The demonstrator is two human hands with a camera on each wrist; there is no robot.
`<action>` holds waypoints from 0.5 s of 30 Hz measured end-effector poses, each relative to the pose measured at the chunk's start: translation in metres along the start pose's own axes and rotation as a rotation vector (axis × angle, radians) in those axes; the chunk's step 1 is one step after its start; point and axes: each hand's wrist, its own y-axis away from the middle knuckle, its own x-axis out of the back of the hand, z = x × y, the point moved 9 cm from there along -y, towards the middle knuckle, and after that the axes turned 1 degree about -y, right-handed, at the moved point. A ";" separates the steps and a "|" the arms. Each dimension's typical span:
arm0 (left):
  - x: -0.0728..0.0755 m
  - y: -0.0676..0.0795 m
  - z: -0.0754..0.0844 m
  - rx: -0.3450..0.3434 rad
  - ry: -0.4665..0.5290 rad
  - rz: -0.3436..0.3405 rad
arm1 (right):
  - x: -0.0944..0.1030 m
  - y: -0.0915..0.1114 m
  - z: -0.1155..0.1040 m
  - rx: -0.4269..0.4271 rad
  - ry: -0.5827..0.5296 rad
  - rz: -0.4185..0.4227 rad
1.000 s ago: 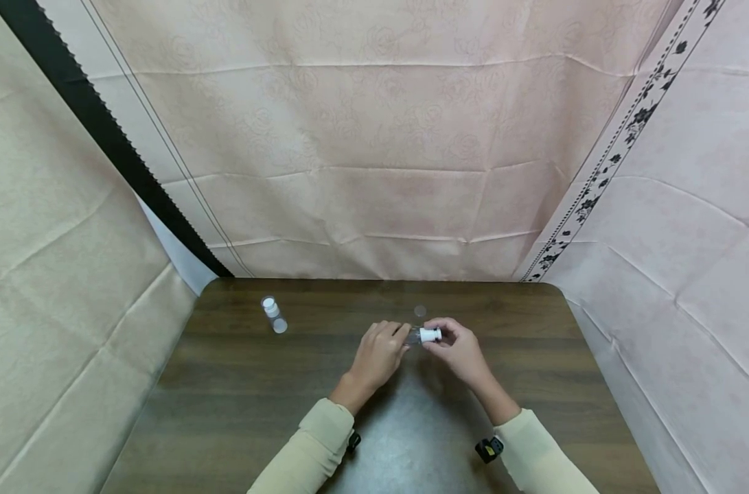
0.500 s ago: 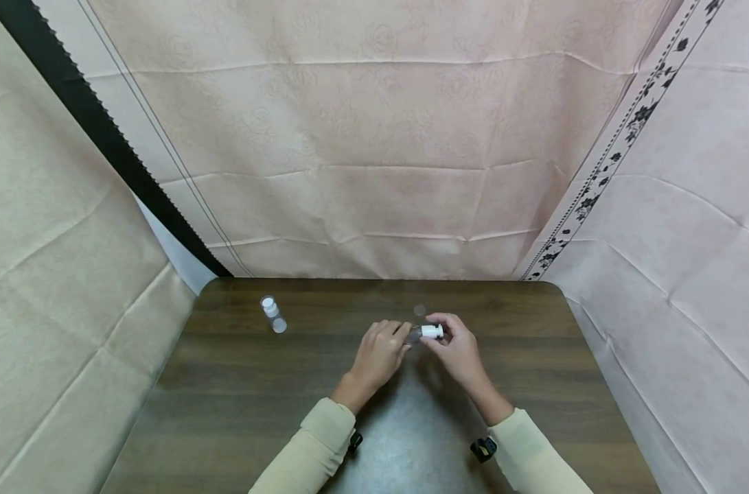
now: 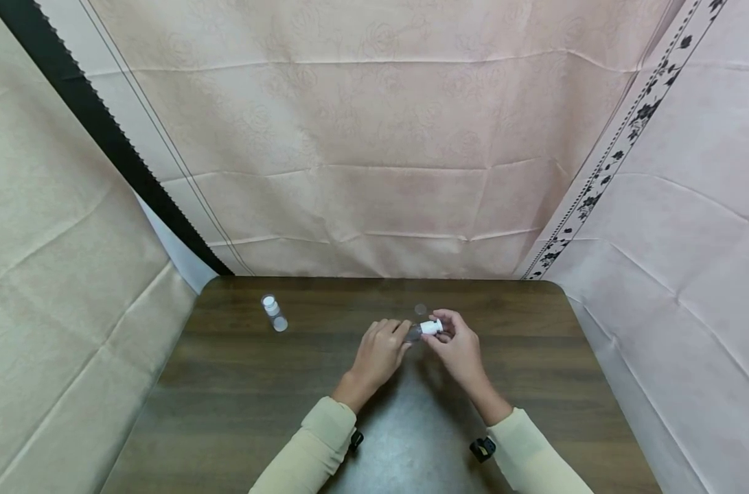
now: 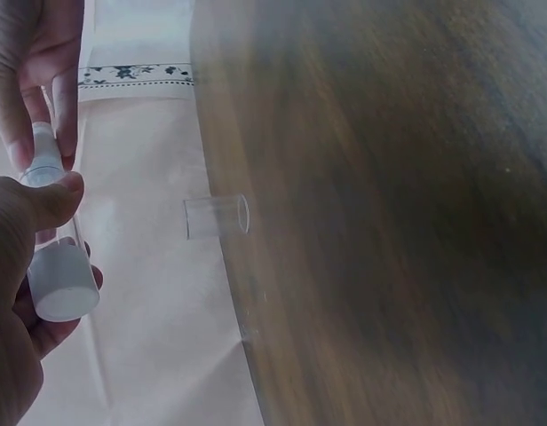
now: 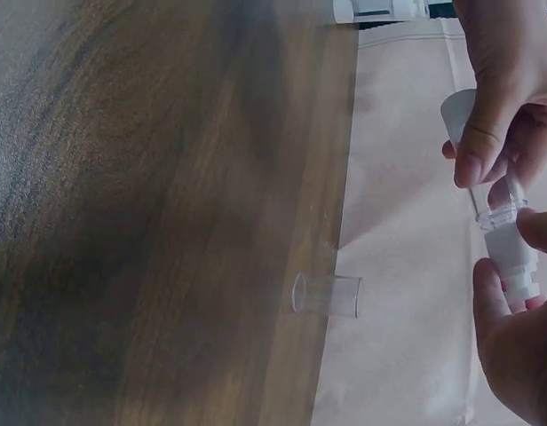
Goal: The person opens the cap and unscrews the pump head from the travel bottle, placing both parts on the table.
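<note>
A small clear pump bottle (image 3: pixel 414 334) with a white pump top (image 3: pixel 431 327) is held over the table between both hands, lying tilted with its top toward the right. My left hand (image 3: pixel 380 350) grips the clear body, and its whitish base (image 4: pixel 65 288) sticks out past the fingers in the left wrist view. With thumb and fingers my right hand (image 3: pixel 461 348) pinches the white top. In the right wrist view the threaded-looking clear neck (image 5: pixel 499 216) shows right beside the white collar (image 5: pixel 511 247). Fingers hide part of the body.
A clear cylindrical cap (image 5: pixel 328 295) stands on the table just beyond the hands. Another bottle with a white top (image 3: pixel 274 313) stands at the back left of the wooden table (image 3: pixel 238 391). Pale cloth (image 3: pixel 380 137) hangs behind the table's far edge.
The right hand has shifted slightly away from the body, its fingers changing position around the white top. The bottle's top end has tilted a little upward in view. The left hand keeps its grip.
</note>
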 end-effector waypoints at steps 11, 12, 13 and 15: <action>-0.001 -0.001 -0.001 0.051 0.010 -0.009 | 0.007 0.002 -0.005 0.078 -0.073 0.130; -0.001 -0.001 -0.002 0.055 0.012 -0.013 | 0.009 0.001 -0.004 0.090 -0.078 0.139; -0.001 0.000 -0.003 0.059 0.012 -0.016 | 0.011 0.000 -0.005 0.105 -0.080 0.147; -0.003 0.001 -0.004 0.063 0.006 -0.021 | 0.015 -0.001 -0.006 0.136 -0.074 0.158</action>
